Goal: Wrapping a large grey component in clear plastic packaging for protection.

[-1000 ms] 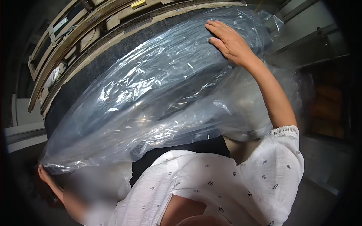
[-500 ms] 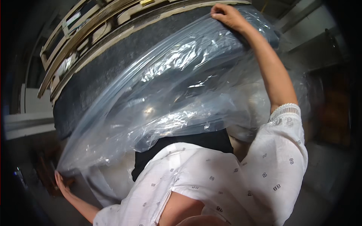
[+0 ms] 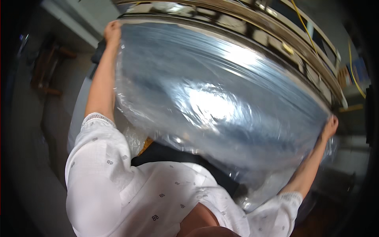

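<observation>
Sheet [image 3: 221, 102]: glossy, creased plastic; shirt [image 3: 158, 185]: matt cloth.

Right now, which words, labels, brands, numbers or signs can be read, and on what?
On the white shirt: small, dark, repeated printed marks, which I won't copy out.
On the clear plastic sheet: none visible, just glare and creases.
Elsewhere: nothing legible.

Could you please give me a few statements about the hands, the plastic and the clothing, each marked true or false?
1. The left hand grips the clear plastic film. True.
2. Only one hand holds the film. False: the right hand grips it too.
3. The left hand appears higher in the picture than the right. True.
4. The person's shirt is plain black. False: the shirt is white with small dark marks.
</observation>
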A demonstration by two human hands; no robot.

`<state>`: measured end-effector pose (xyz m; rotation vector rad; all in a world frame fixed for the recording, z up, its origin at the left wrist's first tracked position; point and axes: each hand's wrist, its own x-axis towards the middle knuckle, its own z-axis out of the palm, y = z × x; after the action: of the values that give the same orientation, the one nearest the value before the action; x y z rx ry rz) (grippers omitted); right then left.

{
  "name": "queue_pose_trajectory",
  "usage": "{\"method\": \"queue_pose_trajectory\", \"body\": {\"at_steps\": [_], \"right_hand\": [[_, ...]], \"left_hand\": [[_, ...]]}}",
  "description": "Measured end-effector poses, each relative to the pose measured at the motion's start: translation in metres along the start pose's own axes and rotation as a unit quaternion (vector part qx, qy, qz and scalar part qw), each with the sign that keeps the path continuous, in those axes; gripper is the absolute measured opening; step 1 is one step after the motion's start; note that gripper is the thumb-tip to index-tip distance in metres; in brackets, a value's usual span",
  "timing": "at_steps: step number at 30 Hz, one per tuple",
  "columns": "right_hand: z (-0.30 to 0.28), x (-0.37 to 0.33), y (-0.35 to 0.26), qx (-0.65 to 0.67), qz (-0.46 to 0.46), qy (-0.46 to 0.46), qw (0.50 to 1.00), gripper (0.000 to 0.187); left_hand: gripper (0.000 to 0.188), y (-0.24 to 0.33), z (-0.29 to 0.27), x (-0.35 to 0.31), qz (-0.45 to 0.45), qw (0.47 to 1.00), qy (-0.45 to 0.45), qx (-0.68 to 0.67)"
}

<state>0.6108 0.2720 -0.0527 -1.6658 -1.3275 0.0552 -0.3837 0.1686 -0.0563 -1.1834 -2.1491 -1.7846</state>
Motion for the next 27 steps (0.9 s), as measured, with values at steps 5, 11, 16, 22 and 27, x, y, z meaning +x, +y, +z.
{"method": "queue_pose_trajectory", "body": {"at_steps": [5,11,16,22,27], "right_hand": [[0.002,0.02,0.006,0.063,-0.049,-0.033,0.996,0.027],[0.008,0.062,0.033,0.003,-0.049,-0.042,0.998,0.03],[0.022,0.061,0.015,0.01,-0.062,-0.026,0.998,0.031],[0.01,0.053,-0.012,-0.175,-0.042,0.049,0.982,0.042],[0.001,0.051,-0.011,-0.209,0.004,0.105,0.972,0.054]], "left_hand": [[0.027,0.027,0.006,0.005,-0.013,0.995,-0.043,-0.09],[0.023,0.03,0.033,0.022,-0.03,0.994,-0.076,-0.067],[0.031,0.041,0.013,0.028,-0.024,0.997,-0.07,0.022],[0.024,0.009,0.008,0.053,-0.081,0.989,-0.12,-0.032],[0.024,-0.013,0.017,0.056,-0.131,0.985,-0.101,-0.055]]}}
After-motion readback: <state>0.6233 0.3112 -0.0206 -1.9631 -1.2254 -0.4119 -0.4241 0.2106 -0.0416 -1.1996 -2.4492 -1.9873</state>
